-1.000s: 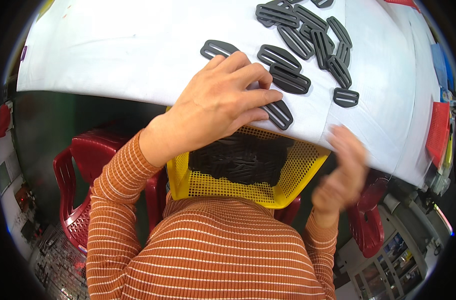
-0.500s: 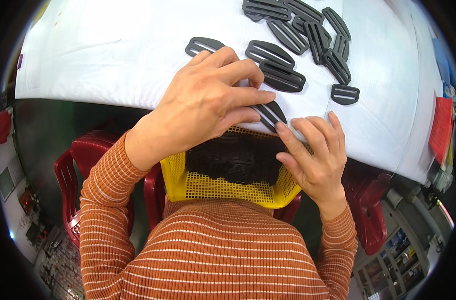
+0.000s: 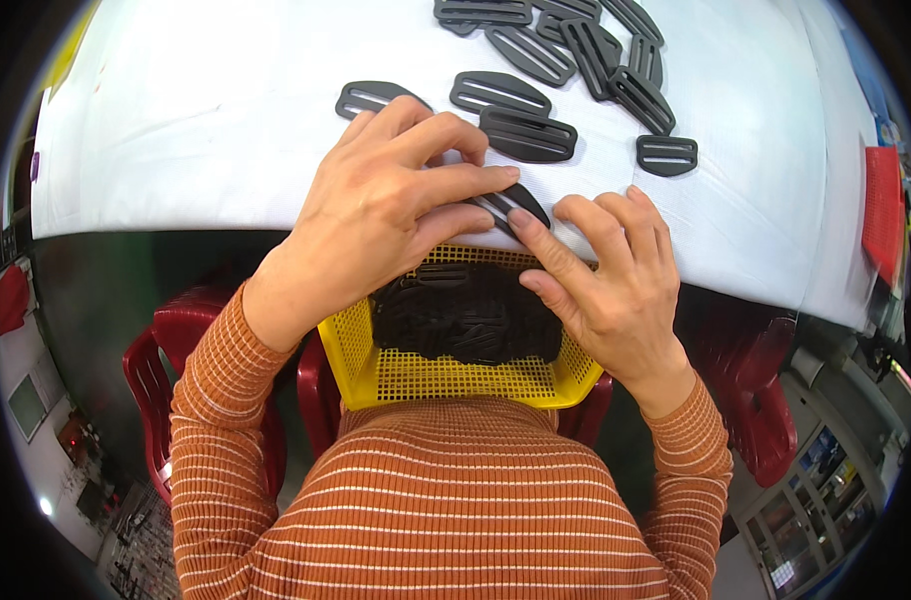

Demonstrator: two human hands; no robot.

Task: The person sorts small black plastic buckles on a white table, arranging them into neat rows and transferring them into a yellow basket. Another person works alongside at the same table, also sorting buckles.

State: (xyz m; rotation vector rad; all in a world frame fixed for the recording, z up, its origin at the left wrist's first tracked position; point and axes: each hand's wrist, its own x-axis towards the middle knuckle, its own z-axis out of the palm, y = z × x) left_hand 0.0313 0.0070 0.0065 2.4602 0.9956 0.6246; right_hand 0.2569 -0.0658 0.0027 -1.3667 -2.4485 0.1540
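Black buckle [image 3: 530, 201] gripped by left hand [image 3: 381, 195], touched by loosely spread right hand [image 3: 616, 285]; apparently mid-piece, with loose buckles [image 3: 529, 133] remaining on surface [image 3: 216, 130], dark heap [image 3: 466, 320] in yellow basket [image 3: 345, 345].

The wide camera sits on my head and looks down, quite near, over my chest [image 3: 476, 490] and the bench [image 3: 206, 150].

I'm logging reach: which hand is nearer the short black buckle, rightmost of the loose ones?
Right. The right hand sits just below the short black buckle in view, not touching it; the left hand is farther off to its left, at a longer black buckle.
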